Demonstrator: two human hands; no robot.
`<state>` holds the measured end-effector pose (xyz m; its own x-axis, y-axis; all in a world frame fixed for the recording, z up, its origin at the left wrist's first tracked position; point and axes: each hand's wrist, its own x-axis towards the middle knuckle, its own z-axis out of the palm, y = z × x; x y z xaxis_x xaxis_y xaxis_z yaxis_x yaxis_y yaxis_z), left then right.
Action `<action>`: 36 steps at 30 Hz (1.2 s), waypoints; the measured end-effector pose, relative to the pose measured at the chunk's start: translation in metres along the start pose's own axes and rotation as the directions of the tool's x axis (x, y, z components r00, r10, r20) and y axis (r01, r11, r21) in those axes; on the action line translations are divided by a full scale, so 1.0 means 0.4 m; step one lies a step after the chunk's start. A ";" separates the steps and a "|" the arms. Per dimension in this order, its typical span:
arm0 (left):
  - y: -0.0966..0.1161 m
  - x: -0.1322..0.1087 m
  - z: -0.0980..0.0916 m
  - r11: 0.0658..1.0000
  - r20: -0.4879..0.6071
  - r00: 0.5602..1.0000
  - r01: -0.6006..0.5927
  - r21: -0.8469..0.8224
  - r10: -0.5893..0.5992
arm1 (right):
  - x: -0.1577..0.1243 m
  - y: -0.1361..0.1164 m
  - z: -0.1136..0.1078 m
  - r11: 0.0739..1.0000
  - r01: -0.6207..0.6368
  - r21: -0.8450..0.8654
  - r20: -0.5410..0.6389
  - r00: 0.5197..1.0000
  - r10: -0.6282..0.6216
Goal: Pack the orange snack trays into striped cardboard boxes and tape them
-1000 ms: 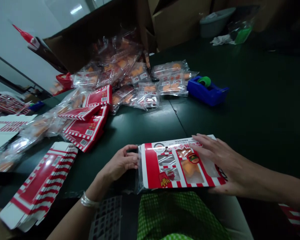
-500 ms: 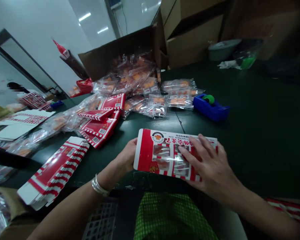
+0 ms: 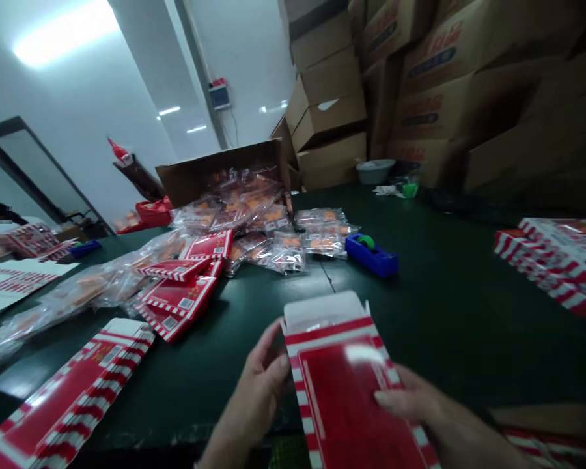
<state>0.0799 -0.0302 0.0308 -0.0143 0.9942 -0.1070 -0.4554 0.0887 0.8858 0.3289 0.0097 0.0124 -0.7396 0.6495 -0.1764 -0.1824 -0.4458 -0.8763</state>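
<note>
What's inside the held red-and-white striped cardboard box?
Below its raised white flap, a shiny strip, probably clear plastic, shows at the open end; the red front panel covers everything deeper.

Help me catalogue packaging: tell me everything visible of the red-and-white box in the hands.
The box looks like glossy printed card: a red panel, edged in red and white stripes. It points away from the camera over the green table. A white flap stands unfolded at its far end; the near end is cropped. The right hand holds its right side; the left hand touches its left edge.
</note>
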 end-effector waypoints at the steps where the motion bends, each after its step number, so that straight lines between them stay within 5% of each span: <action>1: -0.053 -0.013 -0.003 0.998 -0.038 0.997 0.063 -0.027 -0.064 | -0.008 0.044 0.003 0.999 0.008 0.040 -0.057 0.998 -0.006; 3: -0.132 -0.045 0.004 0.990 -0.128 0.984 0.115 -0.076 -0.124 | -0.025 0.119 0.012 0.997 0.076 0.027 -0.282 0.957 -0.065; 5: -0.172 -0.074 0.016 0.991 -0.207 0.973 0.078 -0.105 -0.099 | -0.045 0.163 0.025 0.992 0.104 -0.064 -0.486 0.865 -0.123; 8: -0.191 -0.103 0.026 0.995 -0.293 0.954 0.048 -0.082 -0.070 | -0.072 0.173 0.047 0.986 0.044 -0.162 -0.559 0.819 -0.129; 15: -0.188 -0.133 0.010 0.928 -0.208 0.977 0.033 0.370 0.048 | -0.096 0.125 0.034 0.918 0.003 -0.396 -0.423 0.887 -0.185; 19: -0.162 -0.146 -0.007 0.845 -0.122 0.993 0.071 0.530 -0.007 | -0.106 0.118 0.007 0.899 -0.008 -0.438 -0.323 0.934 -0.150; 24: -0.162 -0.157 -0.010 0.764 -0.101 0.994 0.103 0.637 -0.050 | -0.110 0.120 0.009 0.756 0.010 -0.654 -0.419 0.827 -0.373; 27: -0.180 -0.153 0.002 0.861 -0.199 0.980 0.121 0.494 -0.023 | -0.100 0.124 0.007 0.659 0.066 -0.750 -0.392 0.758 -0.522; 30: -0.186 -0.151 0.013 0.962 -0.263 0.964 0.114 0.247 -0.047 | -0.096 0.124 0.000 0.702 0.117 -0.702 -0.407 0.743 -0.531; 36: -0.158 -0.166 0.033 0.907 -0.094 0.996 0.029 0.421 0.011 | -0.118 0.091 0.013 0.766 0.156 -0.624 -0.246 0.891 -0.382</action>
<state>0.1213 -0.1010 -0.0122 -0.1029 0.9850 -0.1389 -0.0390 0.1355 0.9900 0.3538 -0.0402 -0.0088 -0.4293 0.9006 0.0675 0.1492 0.1444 -0.9782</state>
